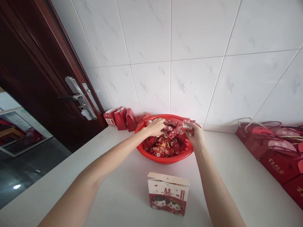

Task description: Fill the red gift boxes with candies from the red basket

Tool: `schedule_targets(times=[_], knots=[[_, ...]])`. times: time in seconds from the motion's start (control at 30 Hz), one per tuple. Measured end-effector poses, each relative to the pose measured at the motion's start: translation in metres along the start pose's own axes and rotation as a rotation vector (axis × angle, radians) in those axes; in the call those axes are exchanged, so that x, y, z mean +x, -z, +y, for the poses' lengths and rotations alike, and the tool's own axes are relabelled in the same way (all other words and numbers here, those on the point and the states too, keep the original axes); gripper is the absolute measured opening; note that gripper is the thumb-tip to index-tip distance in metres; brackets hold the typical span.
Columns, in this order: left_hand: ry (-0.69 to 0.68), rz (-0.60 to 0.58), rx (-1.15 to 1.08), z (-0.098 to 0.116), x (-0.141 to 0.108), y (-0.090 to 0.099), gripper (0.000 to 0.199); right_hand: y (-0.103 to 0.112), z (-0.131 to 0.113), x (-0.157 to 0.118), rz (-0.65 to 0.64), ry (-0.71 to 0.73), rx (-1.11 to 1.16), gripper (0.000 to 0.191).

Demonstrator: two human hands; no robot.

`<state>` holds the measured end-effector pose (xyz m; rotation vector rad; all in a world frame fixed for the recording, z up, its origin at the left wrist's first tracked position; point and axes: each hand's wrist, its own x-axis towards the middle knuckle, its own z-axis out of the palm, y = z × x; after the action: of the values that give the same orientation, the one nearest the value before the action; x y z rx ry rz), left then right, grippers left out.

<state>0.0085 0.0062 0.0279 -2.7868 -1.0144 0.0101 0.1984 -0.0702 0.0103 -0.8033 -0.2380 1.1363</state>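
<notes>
A round red plastic basket (pixel 165 160) sits against the tiled wall, filled with small red wrapped candy packets (pixel 161 148). Inside it, over the left part of the pile, my left hand (pixel 156 126) has its fingers curled down among the packets; what they grip, if anything, is hidden. At the basket's right rim my right hand (pixel 197 134) is closed round several candy packets (pixel 187 125). Nearer to me, a white and red carton (pixel 168 194) with two cartoon faces stands upright, its top flap partly raised.
Small red boxes (pixel 121 118) stand by the wall, left of the basket. Dark red gift bags with cord handles (pixel 274 151) line the right side of the white table (pixel 118 189). A brown door (pixel 42 63) with a metal handle stands at the left, beyond the table's edge.
</notes>
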Motion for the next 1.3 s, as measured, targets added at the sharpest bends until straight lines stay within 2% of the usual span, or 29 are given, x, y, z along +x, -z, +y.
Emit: schedule_targets(times=[0.07, 0.13, 0.23, 0.3, 0.4, 0.5, 0.67, 0.9, 0.97, 1.07, 1.13, 1.23, 1.3], knots=[[-0.04, 0.08, -0.029, 0.014, 0.001, 0.0, 0.024, 0.001, 0.001, 0.002, -0.008, -0.002, 0.004, 0.018], [-0.164, 0.098, -0.105, 0.033, 0.004, -0.002, 0.023, 0.002, 0.001, 0.003, -0.022, -0.002, -0.001, 0.018], [-0.452, -0.056, -0.178, 0.062, 0.009, -0.01, 0.019, 0.003, 0.002, 0.003, -0.02, -0.002, -0.017, 0.019], [-0.517, -0.127, -0.103, 0.073, 0.012, -0.015, 0.019, 0.003, 0.002, 0.002, -0.009, 0.001, -0.033, 0.019], [-0.453, -0.155, 0.038, 0.07, 0.014, -0.016, 0.016, 0.003, 0.002, 0.002, -0.004, 0.012, -0.049, 0.019], [-0.376, -0.161, 0.105, 0.05, 0.011, -0.008, 0.015, 0.002, 0.002, 0.001, -0.001, 0.011, -0.048, 0.019], [-0.25, -0.155, 0.093, 0.023, 0.002, 0.01, 0.01, 0.0, 0.001, 0.0, 0.026, 0.005, -0.039, 0.023], [-0.07, -0.157, 0.067, 0.007, -0.005, 0.021, 0.011, 0.001, 0.003, 0.001, -0.005, 0.017, -0.049, 0.022], [-0.068, -0.148, 0.066, 0.009, -0.007, 0.021, 0.024, 0.002, 0.003, 0.001, 0.002, 0.02, -0.045, 0.023], [-0.176, -0.132, 0.012, 0.02, -0.008, 0.017, 0.04, 0.002, 0.004, 0.002, 0.0, 0.019, -0.042, 0.022], [-0.242, -0.159, -0.066, 0.033, -0.007, 0.012, 0.035, 0.001, 0.003, 0.002, -0.007, 0.017, -0.045, 0.022], [-0.266, -0.282, -0.134, 0.053, -0.001, 0.004, 0.021, 0.002, 0.002, 0.001, -0.004, 0.015, -0.048, 0.021], [-0.266, -0.347, -0.091, 0.064, 0.002, -0.002, 0.025, 0.002, 0.002, 0.002, 0.005, 0.017, -0.033, 0.02]])
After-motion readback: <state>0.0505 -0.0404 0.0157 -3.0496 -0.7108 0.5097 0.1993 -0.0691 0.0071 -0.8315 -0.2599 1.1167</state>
